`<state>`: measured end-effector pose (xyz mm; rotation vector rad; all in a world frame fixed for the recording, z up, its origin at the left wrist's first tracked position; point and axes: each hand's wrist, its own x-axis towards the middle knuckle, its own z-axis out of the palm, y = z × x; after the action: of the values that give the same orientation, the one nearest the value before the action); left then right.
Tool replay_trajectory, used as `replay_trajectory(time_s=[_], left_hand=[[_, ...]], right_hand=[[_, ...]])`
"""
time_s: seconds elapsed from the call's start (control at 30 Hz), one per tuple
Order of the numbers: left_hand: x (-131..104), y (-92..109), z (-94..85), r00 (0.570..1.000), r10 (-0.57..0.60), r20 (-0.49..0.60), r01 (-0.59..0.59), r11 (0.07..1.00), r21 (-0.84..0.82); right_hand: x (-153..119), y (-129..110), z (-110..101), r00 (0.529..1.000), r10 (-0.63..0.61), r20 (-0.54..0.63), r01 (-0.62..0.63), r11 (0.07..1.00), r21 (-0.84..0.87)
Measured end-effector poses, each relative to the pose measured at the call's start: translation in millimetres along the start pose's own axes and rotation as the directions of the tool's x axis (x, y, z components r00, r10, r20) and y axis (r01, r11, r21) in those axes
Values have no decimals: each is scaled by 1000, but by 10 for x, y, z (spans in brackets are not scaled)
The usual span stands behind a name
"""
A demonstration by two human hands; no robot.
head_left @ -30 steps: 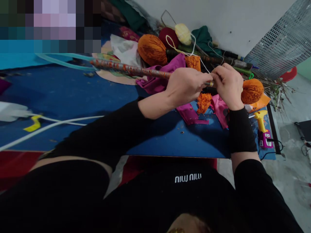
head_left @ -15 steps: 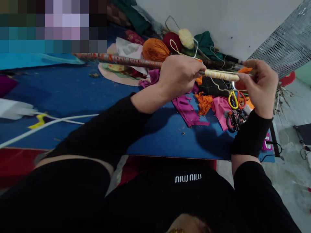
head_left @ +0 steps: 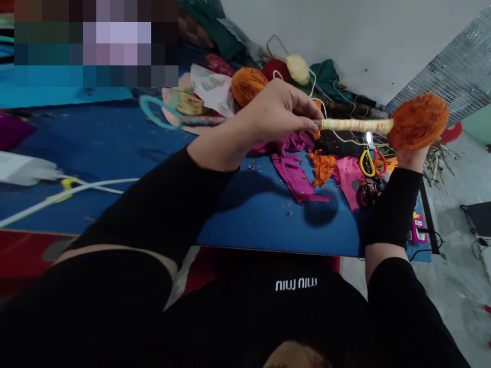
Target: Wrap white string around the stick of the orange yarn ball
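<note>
My left hand (head_left: 287, 110) pinches a thin stick between thumb and fingers. Yellow and white yarn wrapping (head_left: 356, 125) covers the stick to the right of the fingertips. At its right end is a ball of orange crinkled fabric (head_left: 418, 121), held up by my right hand (head_left: 415, 157). The ball hides that hand's fingers; only the part near the wrist shows. A darker patterned part of the stick (head_left: 203, 121) shows left of my left forearm, near a light blue ring (head_left: 161, 112). Loose pale yarn (head_left: 343, 138) hangs below the wrapped part.
Scissors with yellow and red handles (head_left: 373, 162) lie among purple cloth strips (head_left: 297, 176), pink cloth (head_left: 348, 179) and orange scraps (head_left: 322, 164). Behind are another orange ball (head_left: 247, 86) and a pale yellow yarn ball (head_left: 298, 69). A white cable (head_left: 88, 189) crosses the blue table (head_left: 245, 225).
My right hand's fingers, earlier at the wrapping's right end, are now hidden behind the orange ball, which has come to the front. The stick's left part has dropped lower, and the blue ring has appeared.
</note>
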<state>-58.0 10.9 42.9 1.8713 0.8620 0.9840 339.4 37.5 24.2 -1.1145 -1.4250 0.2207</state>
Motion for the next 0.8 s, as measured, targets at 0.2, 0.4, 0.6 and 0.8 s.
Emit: replay_trajectory(time_s=[0.2,0.4,0.6,0.8], left_hand=[[13,-36,96,989,-141,-34,132,973,-191],[19,-7,174,980,-192,-42,165,920,-354],[19,18,167,978,-199,-61,147,868,-474],[46,1,231,965,-245,-94,174,865,-470]], right_hand=[[-249,-408,285,999,-47,-3,35,791,-611],[-675,-942,1016,897,-128,423,182,979,-88],[-987,-1110,1280,922,-7,387,62,990,-130],[-1060,-1194,1242,951,-147,273,206,957,-202]])
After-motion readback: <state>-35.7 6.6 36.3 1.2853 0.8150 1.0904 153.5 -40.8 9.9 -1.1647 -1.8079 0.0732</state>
